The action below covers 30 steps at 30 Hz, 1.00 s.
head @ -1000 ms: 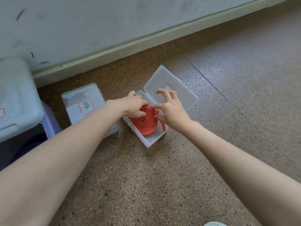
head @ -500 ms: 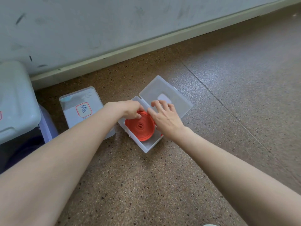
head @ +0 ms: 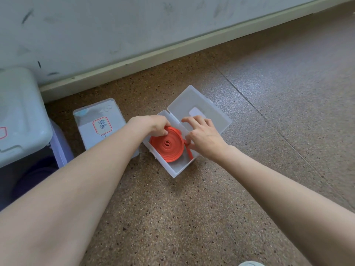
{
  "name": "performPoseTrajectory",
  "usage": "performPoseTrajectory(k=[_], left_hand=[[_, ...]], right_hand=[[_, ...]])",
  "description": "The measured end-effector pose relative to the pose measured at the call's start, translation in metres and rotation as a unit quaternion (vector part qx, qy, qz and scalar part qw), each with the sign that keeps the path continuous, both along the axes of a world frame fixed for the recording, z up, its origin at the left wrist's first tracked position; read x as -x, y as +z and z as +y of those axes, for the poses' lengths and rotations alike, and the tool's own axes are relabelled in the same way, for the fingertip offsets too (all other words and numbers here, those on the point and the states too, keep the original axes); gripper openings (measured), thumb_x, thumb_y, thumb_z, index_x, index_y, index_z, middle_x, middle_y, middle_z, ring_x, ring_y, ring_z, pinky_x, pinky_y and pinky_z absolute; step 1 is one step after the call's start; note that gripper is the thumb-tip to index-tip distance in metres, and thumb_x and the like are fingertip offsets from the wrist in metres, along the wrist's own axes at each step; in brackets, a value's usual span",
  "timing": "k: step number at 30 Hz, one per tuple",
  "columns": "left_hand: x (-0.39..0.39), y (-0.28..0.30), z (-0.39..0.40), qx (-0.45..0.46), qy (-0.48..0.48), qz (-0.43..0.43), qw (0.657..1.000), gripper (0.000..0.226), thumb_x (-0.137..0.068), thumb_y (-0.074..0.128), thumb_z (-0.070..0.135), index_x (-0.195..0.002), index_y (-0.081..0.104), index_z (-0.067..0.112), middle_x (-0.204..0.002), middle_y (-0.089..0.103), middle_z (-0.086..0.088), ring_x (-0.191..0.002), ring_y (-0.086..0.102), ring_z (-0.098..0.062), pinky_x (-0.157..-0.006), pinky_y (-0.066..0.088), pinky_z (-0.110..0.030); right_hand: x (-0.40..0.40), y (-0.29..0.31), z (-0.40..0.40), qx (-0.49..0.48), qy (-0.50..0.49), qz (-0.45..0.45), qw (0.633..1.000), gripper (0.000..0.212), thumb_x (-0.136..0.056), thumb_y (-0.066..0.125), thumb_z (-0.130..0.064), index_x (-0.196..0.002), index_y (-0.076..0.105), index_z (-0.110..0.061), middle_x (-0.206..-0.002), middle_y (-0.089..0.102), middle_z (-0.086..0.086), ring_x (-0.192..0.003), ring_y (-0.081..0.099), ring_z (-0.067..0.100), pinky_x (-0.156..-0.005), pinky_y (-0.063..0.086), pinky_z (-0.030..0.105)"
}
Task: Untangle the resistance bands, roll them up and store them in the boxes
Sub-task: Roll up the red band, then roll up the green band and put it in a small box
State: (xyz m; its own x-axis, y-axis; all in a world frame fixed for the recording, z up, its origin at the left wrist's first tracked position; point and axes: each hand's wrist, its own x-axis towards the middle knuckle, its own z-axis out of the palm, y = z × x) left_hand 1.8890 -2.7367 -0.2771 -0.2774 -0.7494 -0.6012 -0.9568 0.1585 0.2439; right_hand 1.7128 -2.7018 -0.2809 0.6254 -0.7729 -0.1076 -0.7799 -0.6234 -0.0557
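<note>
A rolled-up orange resistance band (head: 166, 144) lies as a flat coil inside a small translucent plastic box (head: 177, 170) on the floor. The box's hinged lid (head: 211, 112) stands open behind it. My left hand (head: 153, 126) grips the coil's far left edge with curled fingers. My right hand (head: 201, 136) sits at the coil's right side, its thumb and fingertips on the loose orange tail (head: 189, 151) that runs down the box's right wall, the other fingers spread over the lid hinge.
A second small box (head: 99, 120), closed, with a red-framed label, lies just left of the open one. A large pale bin with a lid (head: 17, 116) stands at the far left. The wall and its skirting run close behind the boxes. Speckled brown floor extends right and toward me.
The coil has been pushed lower into the box and now lies flat. Both hands have stayed on it, with the right hand shifting onto the loose tail.
</note>
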Motion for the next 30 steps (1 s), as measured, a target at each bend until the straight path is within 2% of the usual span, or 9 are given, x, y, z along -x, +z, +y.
performPoseTrajectory(k=[3,8,11,15,19,21,24,27,30], left_hand=[[0.002,-0.002,0.006,0.031,0.01,0.003,0.999,0.032,-0.098,0.043,0.018,-0.128,0.051,0.01,-0.13,0.053,-0.013,-0.118,0.049,-0.029,-0.096,0.038,-0.035],[-0.003,-0.004,0.026,0.121,0.062,0.046,0.99,0.041,-0.094,0.051,0.017,-0.133,0.045,0.007,-0.135,0.047,-0.014,-0.124,0.045,-0.03,-0.102,0.036,-0.036],[-0.001,0.0,0.035,0.147,0.086,0.067,0.983,0.045,-0.094,0.047,0.012,-0.139,0.04,0.01,-0.14,0.043,-0.011,-0.128,0.042,-0.028,-0.103,0.037,-0.036],[-0.006,0.008,0.057,0.177,0.103,0.083,0.975,0.039,-0.092,0.045,0.009,-0.13,0.05,0.009,-0.129,0.051,-0.013,-0.12,0.047,-0.028,-0.096,0.038,-0.035],[-0.021,0.031,0.105,0.212,0.14,0.092,0.963,0.037,-0.092,0.044,0.009,-0.128,0.052,0.01,-0.127,0.054,-0.012,-0.118,0.049,-0.028,-0.098,0.038,-0.037],[-0.034,0.049,0.138,0.206,0.191,0.084,0.956,0.033,-0.093,0.045,0.014,-0.124,0.054,0.013,-0.125,0.056,-0.01,-0.114,0.052,-0.028,-0.094,0.043,-0.04],[-0.071,0.075,0.208,0.205,0.313,0.029,0.927,0.024,-0.095,0.043,0.024,-0.11,0.06,0.017,-0.113,0.063,-0.008,-0.101,0.058,-0.027,-0.077,0.045,-0.035],[-0.121,0.093,0.297,0.188,0.435,0.006,0.88,0.025,-0.095,0.04,0.021,-0.104,0.063,0.015,-0.109,0.066,-0.012,-0.1,0.058,-0.032,-0.071,0.039,-0.033],[-0.161,0.101,0.378,0.136,0.501,0.008,0.855,0.025,-0.096,0.04,0.019,-0.107,0.062,0.016,-0.109,0.065,-0.009,-0.094,0.06,-0.029,-0.071,0.045,-0.033]], right_hand=[[-0.005,0.003,0.0,-0.018,0.002,0.029,0.999,0.016,-0.084,0.059,-0.025,-0.094,0.07,-0.019,-0.149,0.027,0.001,-0.136,0.021,0.023,-0.101,0.022,0.038],[-0.006,0.025,0.0,-0.068,-0.03,-0.01,0.997,0.021,-0.084,0.065,-0.024,-0.103,0.07,-0.019,-0.147,0.029,0.006,-0.135,0.019,0.027,-0.098,0.031,0.041],[-0.005,0.033,0.001,-0.091,-0.048,-0.015,0.995,0.027,-0.088,0.06,-0.02,-0.114,0.064,-0.016,-0.142,0.033,0.008,-0.132,0.024,0.027,-0.098,0.035,0.04],[-0.013,0.043,0.01,-0.113,-0.077,-0.048,0.989,0.028,-0.089,0.054,-0.01,-0.116,0.06,-0.011,-0.127,0.043,0.012,-0.12,0.037,0.03,-0.097,0.037,0.042],[-0.042,0.06,0.034,-0.128,-0.086,-0.089,0.984,0.027,-0.091,0.046,-0.011,-0.115,0.056,-0.004,-0.114,0.053,0.015,-0.108,0.049,0.031,-0.085,0.041,0.037],[-0.069,0.074,0.053,-0.155,-0.108,-0.135,0.973,0.025,-0.092,0.045,-0.012,-0.113,0.055,-0.003,-0.111,0.059,0.015,-0.105,0.054,0.032,-0.081,0.043,0.035],[-0.12,0.093,0.099,-0.239,-0.16,-0.214,0.934,0.031,-0.093,0.048,-0.015,-0.122,0.052,-0.008,-0.119,0.061,0.016,-0.111,0.056,0.031,-0.093,0.045,0.039],[-0.169,0.11,0.16,-0.307,-0.117,-0.203,0.922,0.036,-0.092,0.049,-0.015,-0.127,0.047,-0.007,-0.125,0.056,0.018,-0.115,0.052,0.032,-0.093,0.042,0.036],[-0.206,0.117,0.228,-0.334,-0.045,-0.164,0.927,0.036,-0.092,0.049,-0.015,-0.127,0.047,-0.007,-0.121,0.058,0.018,-0.111,0.053,0.032,-0.085,0.042,0.031]])
